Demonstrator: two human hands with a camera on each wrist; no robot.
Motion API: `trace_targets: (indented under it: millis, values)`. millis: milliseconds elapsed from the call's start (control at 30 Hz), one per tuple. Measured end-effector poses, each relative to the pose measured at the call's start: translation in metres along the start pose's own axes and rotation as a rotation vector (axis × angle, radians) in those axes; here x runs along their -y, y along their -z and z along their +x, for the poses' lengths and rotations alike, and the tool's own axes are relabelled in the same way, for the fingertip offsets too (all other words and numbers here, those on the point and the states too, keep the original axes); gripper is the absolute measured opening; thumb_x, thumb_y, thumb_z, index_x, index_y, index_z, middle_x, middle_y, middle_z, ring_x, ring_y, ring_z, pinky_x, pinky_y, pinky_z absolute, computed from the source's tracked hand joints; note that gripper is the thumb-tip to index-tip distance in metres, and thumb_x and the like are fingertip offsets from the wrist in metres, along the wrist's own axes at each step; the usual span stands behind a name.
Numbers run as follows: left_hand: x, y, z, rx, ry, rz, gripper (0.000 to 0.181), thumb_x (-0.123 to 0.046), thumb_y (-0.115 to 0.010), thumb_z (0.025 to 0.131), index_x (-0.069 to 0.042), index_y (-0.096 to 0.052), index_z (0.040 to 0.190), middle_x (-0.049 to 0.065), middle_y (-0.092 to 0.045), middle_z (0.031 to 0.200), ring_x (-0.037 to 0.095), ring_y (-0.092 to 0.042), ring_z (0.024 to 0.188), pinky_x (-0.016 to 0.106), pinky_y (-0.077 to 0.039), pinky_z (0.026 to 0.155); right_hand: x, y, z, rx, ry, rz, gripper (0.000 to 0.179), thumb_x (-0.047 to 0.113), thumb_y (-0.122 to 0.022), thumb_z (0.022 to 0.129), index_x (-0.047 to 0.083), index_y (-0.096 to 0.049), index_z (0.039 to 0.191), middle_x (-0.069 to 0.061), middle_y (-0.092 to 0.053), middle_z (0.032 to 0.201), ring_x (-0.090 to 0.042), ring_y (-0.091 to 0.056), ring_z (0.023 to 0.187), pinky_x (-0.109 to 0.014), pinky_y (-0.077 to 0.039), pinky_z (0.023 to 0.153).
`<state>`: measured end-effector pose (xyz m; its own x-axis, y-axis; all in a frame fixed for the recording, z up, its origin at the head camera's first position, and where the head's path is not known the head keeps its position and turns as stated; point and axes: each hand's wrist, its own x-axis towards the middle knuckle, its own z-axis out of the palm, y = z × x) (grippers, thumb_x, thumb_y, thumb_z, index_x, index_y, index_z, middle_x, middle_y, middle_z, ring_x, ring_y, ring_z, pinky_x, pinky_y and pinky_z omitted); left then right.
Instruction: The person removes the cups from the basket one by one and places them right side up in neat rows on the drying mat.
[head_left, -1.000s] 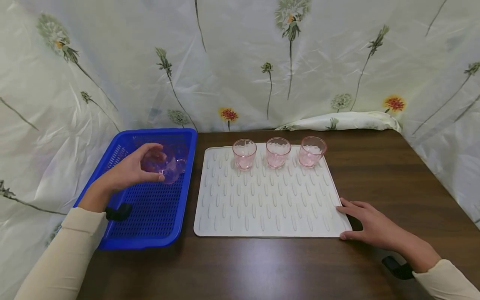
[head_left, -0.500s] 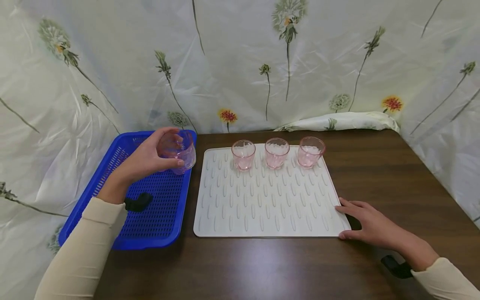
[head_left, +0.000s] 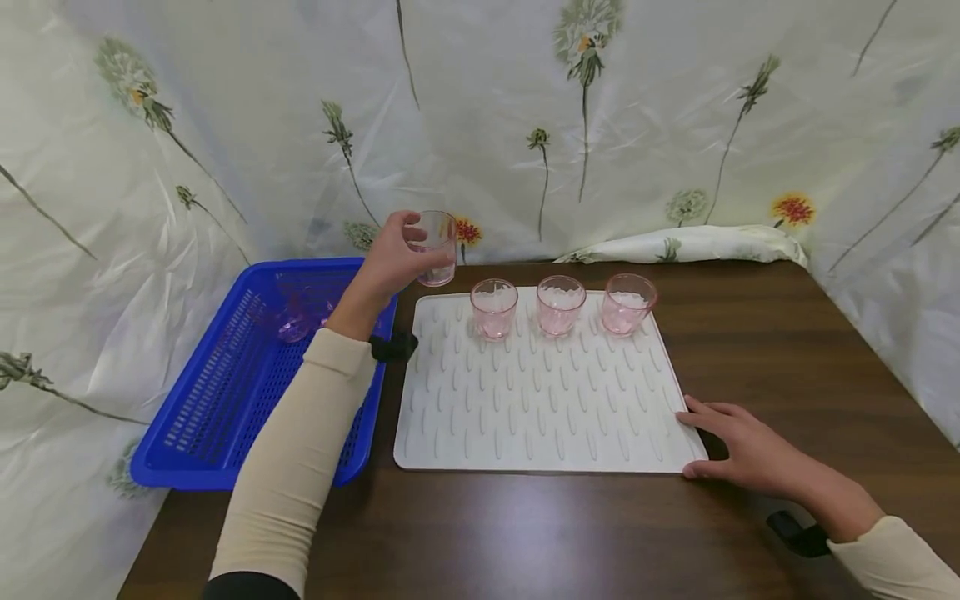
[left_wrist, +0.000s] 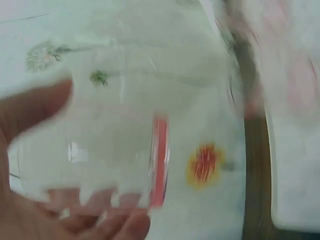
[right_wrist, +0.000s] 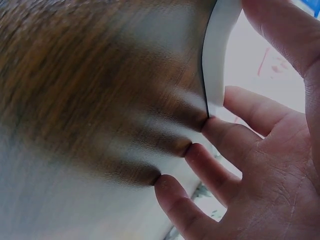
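Note:
A clear, pink-tinted drinking glass (head_left: 438, 227) is in my left hand (head_left: 384, 262), held above the table's back edge near the white mat's far left corner. In the left wrist view, thumb and fingers curl round the glass (left_wrist: 107, 160), whose pink rim points away from the palm. My right hand (head_left: 753, 454) rests at the near right corner of the white ridged mat (head_left: 532, 408), thumb and fingertips touching its edge. Along the mat's far side stand three pink glasses: a left one (head_left: 493, 312), a middle one (head_left: 560, 307) and a right one (head_left: 627, 306).
At the left sits a blue plastic basket (head_left: 197, 478) with pink glass (head_left: 292, 324) in its far part, partly hidden by the left arm. A flowered curtain (head_left: 480, 125) hangs behind the dark wooden table (head_left: 510, 533), with a rolled fold on its back edge.
My left hand has lifted the glass out of the blue basket and carried it right and away, past the basket's rim. The right hand stays at the mat's corner.

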<state>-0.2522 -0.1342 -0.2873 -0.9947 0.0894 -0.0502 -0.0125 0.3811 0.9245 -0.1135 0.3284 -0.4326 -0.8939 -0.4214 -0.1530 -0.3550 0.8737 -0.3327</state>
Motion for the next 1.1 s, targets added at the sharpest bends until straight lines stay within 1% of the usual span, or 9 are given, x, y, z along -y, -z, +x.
trace_targets:
  millis: [133,233,367,500,600,667,867,967,1100]
  values:
    - [-0.002,-0.021,0.010,-0.128,0.080,-0.149,0.088,-0.018,-0.077,0.084,-0.013,-0.024,0.154,0.018,-0.038,0.153,0.034,-0.047,0.135,0.049,-0.051,0.104,-0.001,-0.001,0.000,-0.007,0.007,0.003,0.084,0.053,-0.080,0.074,0.003,-0.057,0.138,-0.029,-0.045,0.149,-0.047,-0.045,0.127,-0.063,-0.046,0.094]
    - [0.001,-0.033,0.015,-0.218,0.119,-0.191,0.090,-0.017,-0.078,0.083,-0.013,-0.025,0.154,0.017,-0.039,0.152,0.034,-0.047,0.134,0.047,-0.050,0.105,-0.003,-0.003,0.001,-0.012,0.009,0.001,0.084,0.053,-0.080,0.074,0.004,-0.057,0.138,-0.029,-0.045,0.149,-0.046,-0.045,0.128,-0.063,-0.046,0.094]
    - [0.016,-0.044,0.019,-0.347,0.165,-0.231,0.092,-0.018,-0.079,0.081,-0.013,-0.024,0.154,0.014,-0.040,0.152,0.033,-0.044,0.138,0.045,-0.050,0.106,-0.003,-0.003,0.001,-0.011,0.008,-0.002,0.084,0.053,-0.080,0.074,0.004,-0.057,0.139,-0.028,-0.044,0.150,-0.046,-0.045,0.128,-0.063,-0.047,0.093]
    - [0.037,-0.057,0.019,-0.449,0.134,-0.317,0.089,-0.014,-0.080,0.080,-0.010,-0.027,0.151,0.013,-0.040,0.153,0.028,-0.041,0.142,0.043,-0.046,0.110,-0.003,-0.002,-0.001,-0.013,0.016,-0.002,0.083,0.052,-0.080,0.075,0.004,-0.057,0.139,-0.029,-0.044,0.150,-0.047,-0.044,0.128,-0.063,-0.047,0.091]
    - [0.049,-0.069,0.017,-0.484,0.079,-0.365,0.085,-0.011,-0.080,0.079,-0.007,-0.032,0.150,0.013,-0.042,0.153,0.027,-0.041,0.142,0.041,-0.042,0.114,-0.004,-0.002,-0.001,-0.012,0.011,-0.005,0.083,0.053,-0.079,0.075,0.004,-0.057,0.139,-0.028,-0.044,0.150,-0.046,-0.044,0.129,-0.063,-0.047,0.092]
    - [0.056,-0.076,0.017,-0.498,0.067,-0.381,0.085,-0.010,-0.080,0.078,-0.007,-0.034,0.150,0.014,-0.042,0.153,0.026,-0.042,0.141,0.039,-0.042,0.114,-0.003,-0.001,-0.002,-0.014,0.009,-0.008,0.083,0.053,-0.079,0.075,0.005,-0.057,0.139,-0.028,-0.044,0.150,-0.045,-0.044,0.129,-0.063,-0.047,0.092]
    - [0.070,-0.088,0.020,-0.538,0.118,-0.387,0.087,-0.010,-0.082,0.077,-0.011,-0.035,0.150,0.012,-0.044,0.153,0.026,-0.044,0.141,0.039,-0.045,0.112,-0.003,-0.002,-0.001,-0.022,0.021,-0.010,0.082,0.053,-0.079,0.075,0.005,-0.058,0.138,-0.028,-0.045,0.150,-0.046,-0.045,0.128,-0.063,-0.047,0.092]
    - [0.075,-0.091,0.021,-0.547,0.147,-0.389,0.085,-0.010,-0.082,0.077,-0.015,-0.037,0.149,0.010,-0.044,0.152,0.025,-0.042,0.142,0.040,-0.046,0.111,-0.003,-0.002,-0.002,-0.019,0.017,-0.009,0.082,0.053,-0.079,0.075,0.005,-0.058,0.138,-0.028,-0.045,0.150,-0.046,-0.045,0.128,-0.063,-0.047,0.092]
    - [0.081,-0.092,0.020,-0.543,0.156,-0.417,0.085,-0.008,-0.081,0.078,-0.018,-0.036,0.150,0.007,-0.042,0.155,0.023,-0.038,0.146,0.041,-0.049,0.108,-0.002,-0.001,-0.002,-0.013,0.009,-0.009,0.082,0.053,-0.079,0.075,0.005,-0.057,0.138,-0.027,-0.045,0.150,-0.045,-0.045,0.128,-0.063,-0.047,0.093]
